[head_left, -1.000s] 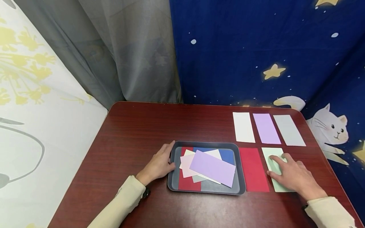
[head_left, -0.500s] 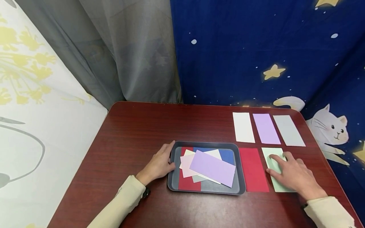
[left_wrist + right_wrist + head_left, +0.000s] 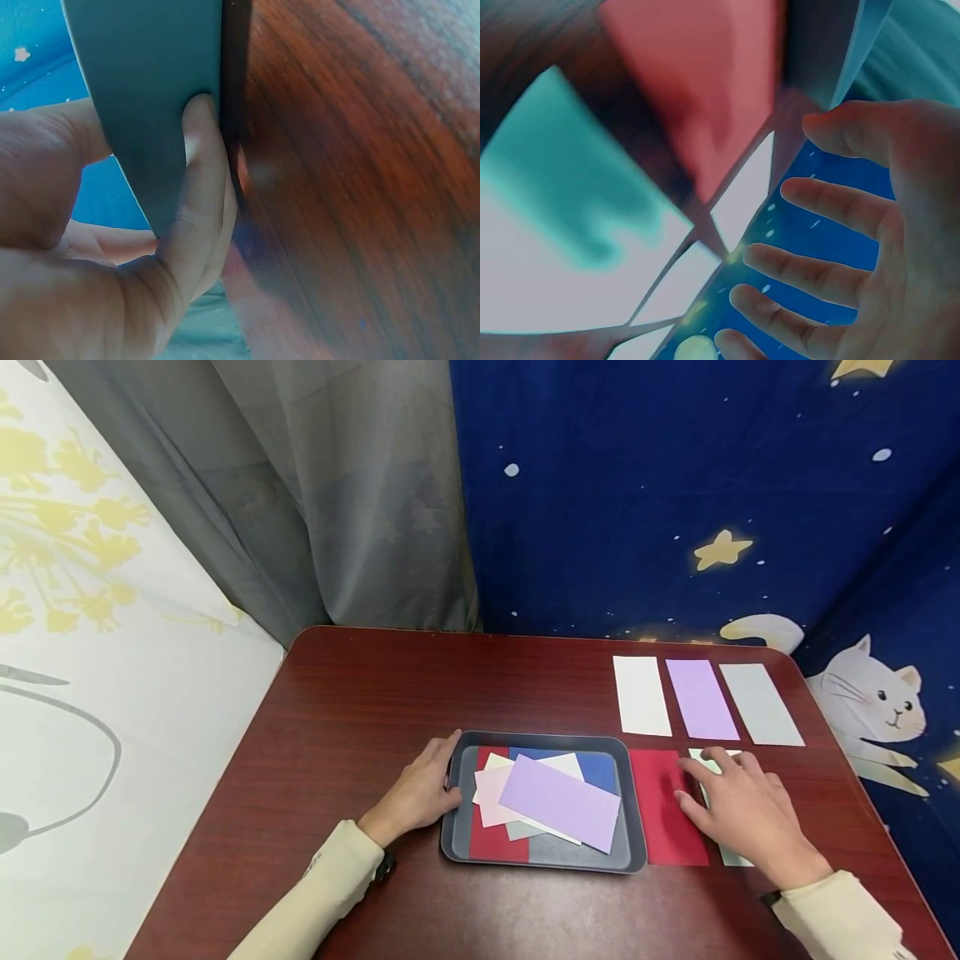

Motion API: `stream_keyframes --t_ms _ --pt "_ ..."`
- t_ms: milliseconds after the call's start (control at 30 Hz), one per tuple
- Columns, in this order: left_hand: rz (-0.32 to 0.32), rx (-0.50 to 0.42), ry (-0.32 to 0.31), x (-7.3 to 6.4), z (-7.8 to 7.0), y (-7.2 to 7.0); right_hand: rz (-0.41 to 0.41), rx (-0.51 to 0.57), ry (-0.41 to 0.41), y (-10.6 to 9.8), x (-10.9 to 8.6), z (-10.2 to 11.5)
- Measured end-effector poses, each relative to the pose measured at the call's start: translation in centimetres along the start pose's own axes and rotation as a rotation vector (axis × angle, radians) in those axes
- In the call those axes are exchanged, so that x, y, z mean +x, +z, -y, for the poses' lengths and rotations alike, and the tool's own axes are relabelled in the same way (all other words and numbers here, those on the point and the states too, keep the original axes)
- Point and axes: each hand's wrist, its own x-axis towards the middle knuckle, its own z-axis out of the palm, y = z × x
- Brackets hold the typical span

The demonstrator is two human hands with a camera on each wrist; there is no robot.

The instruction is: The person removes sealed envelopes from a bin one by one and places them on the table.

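Beneath right fingers (image 3: 806, 270), green card (image 3: 562, 210)

Grey curtain (image 3: 375, 502) beside blue curtain (image 3: 592, 543)

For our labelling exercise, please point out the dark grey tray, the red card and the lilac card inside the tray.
Dark grey tray (image 3: 634, 814): head view, on its right wall.
Red card (image 3: 663, 817): head view, near its middle.
Lilac card (image 3: 560, 802): head view, at its centre.

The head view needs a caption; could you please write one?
Left hand holds a gray tray of colored cards; right hand hovers over a red card and a pale green card.
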Motion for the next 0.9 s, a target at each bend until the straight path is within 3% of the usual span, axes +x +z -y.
stream_keyframes --t_ms 300,567,900 --pt "0.004 0.001 -0.004 0.0 0.0 0.0 -0.031 -0.003 -0.096 -0.9 1.5 3.8" --pt "0.006 0.006 -0.010 0.0 -0.1 0.0 -0.113 0.002 -0.226 -0.7 2.9 6.7" --pt "0.006 0.012 -0.007 0.0 -0.2 0.0 -0.083 0.022 -0.310 -0.1 4.5 10.2"
